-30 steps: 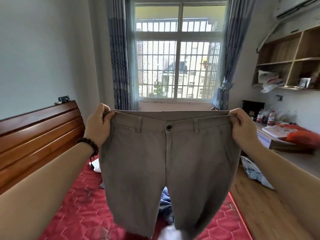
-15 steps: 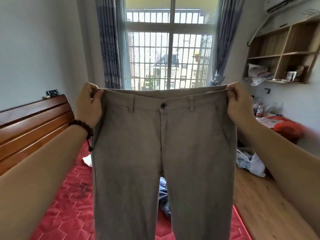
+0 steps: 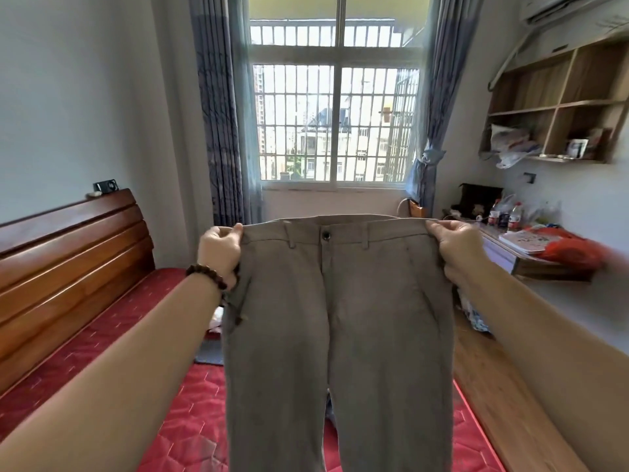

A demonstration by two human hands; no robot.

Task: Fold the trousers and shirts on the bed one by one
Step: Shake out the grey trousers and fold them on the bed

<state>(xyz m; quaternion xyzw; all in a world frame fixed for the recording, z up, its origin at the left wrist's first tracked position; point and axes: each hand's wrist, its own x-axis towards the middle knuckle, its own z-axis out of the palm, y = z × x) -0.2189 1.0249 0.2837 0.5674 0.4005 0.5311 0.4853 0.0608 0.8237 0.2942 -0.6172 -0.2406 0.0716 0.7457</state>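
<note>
barred window (image 3: 335, 122), blue curtains (image 3: 218, 124), wooden headboard (image 3: 68, 253)

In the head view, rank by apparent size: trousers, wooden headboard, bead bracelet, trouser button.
1. Trousers, inflated by nearness to the camera
2. Wooden headboard
3. Bead bracelet
4. Trouser button

Both arms are stretched out forward and slightly apart, forearms bare and angled in from the bottom corners. The left hand (image 3: 219, 252) is curled into a loose fist, thumb tip up top, pinching the left end of the trousers (image 3: 337, 335) waistband. A dark beaded bracelet (image 3: 206, 275) is worn on that wrist. The right hand (image 3: 457, 248) is closed the same way on the waistband's other end, knuckles bent. Both hands are held at about the same height.
</note>
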